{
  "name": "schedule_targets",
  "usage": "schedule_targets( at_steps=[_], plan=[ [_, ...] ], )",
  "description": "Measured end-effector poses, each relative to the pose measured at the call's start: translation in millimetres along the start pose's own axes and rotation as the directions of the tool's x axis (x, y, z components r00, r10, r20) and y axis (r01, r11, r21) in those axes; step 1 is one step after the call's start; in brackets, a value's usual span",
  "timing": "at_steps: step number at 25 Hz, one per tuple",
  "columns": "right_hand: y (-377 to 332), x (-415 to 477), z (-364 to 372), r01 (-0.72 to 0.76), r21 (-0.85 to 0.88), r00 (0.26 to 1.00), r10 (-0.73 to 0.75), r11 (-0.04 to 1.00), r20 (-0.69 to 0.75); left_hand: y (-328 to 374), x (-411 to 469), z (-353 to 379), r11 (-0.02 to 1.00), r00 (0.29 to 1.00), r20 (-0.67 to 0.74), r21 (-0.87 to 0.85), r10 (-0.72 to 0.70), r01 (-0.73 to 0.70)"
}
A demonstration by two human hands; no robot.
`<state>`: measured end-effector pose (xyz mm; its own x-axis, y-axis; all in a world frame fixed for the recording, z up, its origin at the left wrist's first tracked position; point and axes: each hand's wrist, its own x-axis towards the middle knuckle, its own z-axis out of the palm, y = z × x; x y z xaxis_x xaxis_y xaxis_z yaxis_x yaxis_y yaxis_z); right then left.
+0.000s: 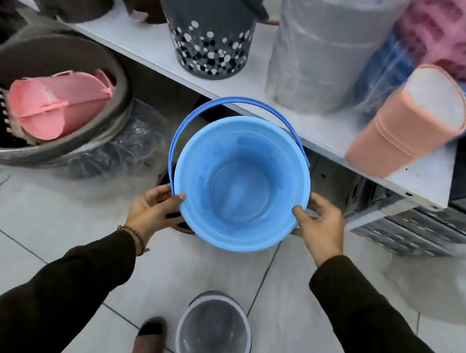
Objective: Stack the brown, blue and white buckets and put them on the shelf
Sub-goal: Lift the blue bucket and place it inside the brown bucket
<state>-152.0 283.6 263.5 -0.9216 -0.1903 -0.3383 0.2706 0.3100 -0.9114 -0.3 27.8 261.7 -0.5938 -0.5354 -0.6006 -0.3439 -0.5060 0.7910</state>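
Both hands grip the blue bucket (241, 182) by its rim: the left hand (154, 208) on the near-left edge with its thumb hooked over the lip, the right hand (320, 224) on the near-right edge, fingers curled round the outside. The bucket is held mouth up, its axis roughly vertical, its handle (237, 101) swung back toward the shelf (265, 111). Directly beneath it, mostly hidden, a dark rim shows by the left hand's fingers, which I take to be the brown bucket (179, 225); whether the blue one is already seated in it cannot be told. The white bucket (213, 341) stands upright on the floor well behind the hands, close to the person's foot (148, 342) and about level between the two arms, so either hand could reach back for it. It likely goes into the blue bucket next, straight down, mouth up. The shelf lies just beyond the blue bucket, crowded with other bins
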Motion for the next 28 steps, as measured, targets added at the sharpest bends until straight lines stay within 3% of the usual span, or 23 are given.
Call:
schedule_targets(
  at_steps=[4,8,12,17,21,23,25,28],
  plan=[
    [7.8,25.6,81.2,0.003,-0.018,1.0,-0.003,1.0,-0.024,2.6,43.3,-51.0,0.999,0.992,-0.122,-0.024,0.023,-0.026],
    [37.5,47.4,149.7,-0.074,-0.001,0.991,0.074,0.997,-0.112,-14.8,89.3,-91.0,0.996,0.98,-0.188,-0.082,-0.059,0.044],
    [76.7,66.5,184.3,-0.165,-0.04,0.981,0.159,0.986,-0.113,-34.5,132.5,-114.9,0.99,0.971,-0.191,-0.01,-0.143,0.144],
    [126.1,96.5,216.2,-0.39,-0.159,0.918,0.396,0.907,0.013,-57.3,189.1,-114.5,0.916,0.92,-0.13,0.111,-0.371,0.385],
    [137.0,92.8,230.9,-0.474,-0.189,0.865,0.495,0.86,0.083,-72.0,207.3,-111.5,0.846,0.874,-0.164,0.225,-0.457,0.484],
    [132.8,82.2,233.1,-0.404,-0.253,0.901,0.43,0.879,0.058,-77.3,205.3,-110.5,0.82,0.893,-0.171,0.355,-0.416,0.45],
    [135.8,73.8,230.1,-0.232,-0.417,0.961,0.273,0.879,0.04,-85.1,200.7,-112.7,0.781,0.955,-0.156,0.55,-0.254,0.297],
    [130.2,61.3,217.9,0.076,-0.732,0.987,0.051,0.677,0.15,-87.2,187.6,-112.1,0.598,0.998,0.032,0.799,0.059,-0.061]
  ],
)
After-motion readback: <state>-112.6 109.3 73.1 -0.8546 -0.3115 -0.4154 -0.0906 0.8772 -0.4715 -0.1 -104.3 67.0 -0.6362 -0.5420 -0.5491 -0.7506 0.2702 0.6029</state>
